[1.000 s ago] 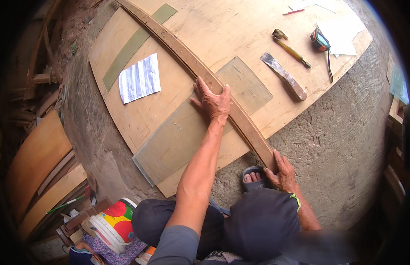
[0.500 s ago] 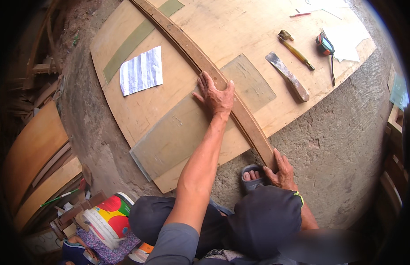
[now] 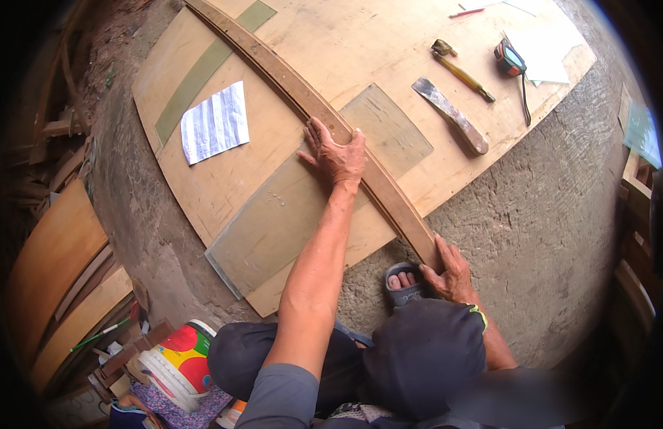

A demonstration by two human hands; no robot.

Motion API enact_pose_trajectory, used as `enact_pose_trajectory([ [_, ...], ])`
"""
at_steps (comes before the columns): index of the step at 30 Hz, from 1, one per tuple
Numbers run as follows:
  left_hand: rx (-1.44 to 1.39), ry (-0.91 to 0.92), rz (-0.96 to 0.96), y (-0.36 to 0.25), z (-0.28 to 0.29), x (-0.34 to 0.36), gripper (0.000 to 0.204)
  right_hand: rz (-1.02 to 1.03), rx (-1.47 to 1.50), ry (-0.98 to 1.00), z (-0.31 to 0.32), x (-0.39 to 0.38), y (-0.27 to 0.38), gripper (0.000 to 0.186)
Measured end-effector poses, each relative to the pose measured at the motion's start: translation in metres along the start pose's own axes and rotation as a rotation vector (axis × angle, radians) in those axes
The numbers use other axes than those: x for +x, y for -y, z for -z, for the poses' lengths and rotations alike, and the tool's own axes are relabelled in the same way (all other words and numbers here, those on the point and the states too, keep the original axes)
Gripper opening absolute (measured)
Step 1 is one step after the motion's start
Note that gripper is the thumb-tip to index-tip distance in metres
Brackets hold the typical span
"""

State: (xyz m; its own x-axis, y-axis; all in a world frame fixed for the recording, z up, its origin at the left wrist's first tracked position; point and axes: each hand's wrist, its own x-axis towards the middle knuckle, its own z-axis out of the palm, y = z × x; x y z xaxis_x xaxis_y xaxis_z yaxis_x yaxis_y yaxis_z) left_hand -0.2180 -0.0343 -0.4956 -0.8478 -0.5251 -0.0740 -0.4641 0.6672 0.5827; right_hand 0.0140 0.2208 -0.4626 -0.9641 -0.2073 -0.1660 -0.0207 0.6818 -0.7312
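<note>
Only the view has shifted; uneven pressure from the left hand (image 3: 336, 157) (spread to hold the strip (image 3: 278, 71)) or right hand (image 3: 453, 277), holding its lower-right end, could crack the glass (image 3: 267, 222) beneath.

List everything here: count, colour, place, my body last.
Board: 1, tan, centre
Plank: 1, brown, across board
Glass sheet: 1, clear, under plank
Strip: 1, green, under plank
Striped paper: 1, white-blue, left
Blade: 1, grey, right
Tool: 1, yellow, right
Tape measure: 1, orange-black, right
Pencil: 1, red, upper right
Papers: uncertain, white, upper right
Bucket: 1, multicoloured, lower left
Woodpile: 1, brown, left edge
Pane: 1, bluish, right edge
Sandals: 2, grey, lower middle
Legs: 2, dark, bottom
Left hand: 1, bare, on plank
Right hand: 1, bare, at plank's end
</note>
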Motion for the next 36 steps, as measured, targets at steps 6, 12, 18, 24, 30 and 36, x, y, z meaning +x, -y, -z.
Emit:
enact_pose_trajectory([
  [6,0.046,0.014,-0.014,0.0001,0.0001,-0.0009,0.106,-0.022,0.022,0.016,0.0015,0.0010,0.0014,0.082],
  [12,0.064,0.047,-0.026,-0.0004,0.0050,-0.0028,0.105,-0.023,0.052,0.018,0.0026,0.0018,0.0023,0.082],
  [18,0.069,0.033,-0.025,-0.0007,0.0032,-0.0017,0.106,-0.049,0.038,0.050,0.0053,0.0014,0.0021,0.082],
  [24,0.046,0.034,-0.031,0.0013,0.0023,-0.0014,0.106,-0.050,0.060,0.029,0.0049,0.0012,0.0023,0.082],
  [30,0.046,0.035,-0.028,0.0012,0.0022,-0.0020,0.106,-0.031,0.037,0.041,0.0058,0.0024,0.0004,0.081],
  [36,0.049,0.033,-0.024,-0.0007,0.0033,-0.0028,0.106,-0.018,0.049,0.027,0.0055,0.0034,0.0006,0.081],
])
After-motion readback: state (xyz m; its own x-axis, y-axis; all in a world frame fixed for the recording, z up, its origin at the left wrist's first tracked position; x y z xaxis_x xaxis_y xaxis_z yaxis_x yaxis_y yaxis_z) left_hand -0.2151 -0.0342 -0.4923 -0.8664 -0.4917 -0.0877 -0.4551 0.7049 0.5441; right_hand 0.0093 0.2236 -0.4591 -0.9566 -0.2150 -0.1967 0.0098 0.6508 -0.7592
